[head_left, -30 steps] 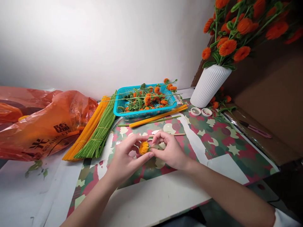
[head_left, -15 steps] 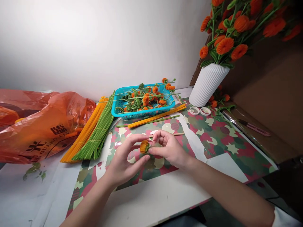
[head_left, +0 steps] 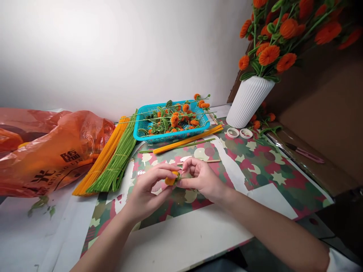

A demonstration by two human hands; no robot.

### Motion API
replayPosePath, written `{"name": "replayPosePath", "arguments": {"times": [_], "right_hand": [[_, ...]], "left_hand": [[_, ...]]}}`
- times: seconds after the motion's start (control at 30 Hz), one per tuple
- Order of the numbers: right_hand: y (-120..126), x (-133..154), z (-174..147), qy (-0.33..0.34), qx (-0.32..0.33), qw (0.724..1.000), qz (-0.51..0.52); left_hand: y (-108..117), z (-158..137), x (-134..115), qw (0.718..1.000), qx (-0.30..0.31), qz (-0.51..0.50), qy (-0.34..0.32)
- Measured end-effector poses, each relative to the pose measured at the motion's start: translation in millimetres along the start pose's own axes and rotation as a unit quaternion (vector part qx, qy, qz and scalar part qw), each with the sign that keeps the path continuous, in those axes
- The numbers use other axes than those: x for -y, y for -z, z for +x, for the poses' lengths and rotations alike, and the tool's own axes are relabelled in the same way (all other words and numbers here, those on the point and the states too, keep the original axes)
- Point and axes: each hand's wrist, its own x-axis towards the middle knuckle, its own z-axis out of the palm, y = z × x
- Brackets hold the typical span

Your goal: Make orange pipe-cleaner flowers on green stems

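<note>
A small yellow-orange pipe-cleaner flower with a green base is between my two hands, above the patterned table cover. My right hand is closed, its thumb and index finger pinching the flower at its green base. From the other side, my left hand curls its fingers and thumb round the yellow-orange petals, which are partly hidden. Just behind the hands lies a thin wooden stick. Farther back, yellow-orange pipe cleaners lie in front of a blue basket of orange flowers with green stems.
To the left, bundles of orange and green pipe cleaners lie beside an orange plastic bag. At the right stand a white vase of orange flowers, two white tape rolls and a pink-handled cutter.
My left fingers and thumb have closed in on the flower's petals, which now look tilted and more covered. My right hand stays almost in place at the green base.
</note>
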Motion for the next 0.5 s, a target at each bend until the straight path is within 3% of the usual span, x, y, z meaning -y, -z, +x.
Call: {"name": "replayPosePath", "arguments": {"times": [0.17,0.23,0.5], "right_hand": [[-0.1,-2.0,0.9,0.038,0.002,0.999,-0.025],[-0.7,-2.3,1.2,0.044,0.005,0.999,-0.026],[2.8,0.4,2.1,-0.022,0.041,0.999,0.012]], "left_hand": [[-5.3,1.6,-3.1,0.993,0.007,-0.008,0.122],[-4.6,2.6,-1.5,0.99,0.01,-0.006,0.138],[11.9,0.6,4.4,0.996,0.087,0.009,0.013]]}}
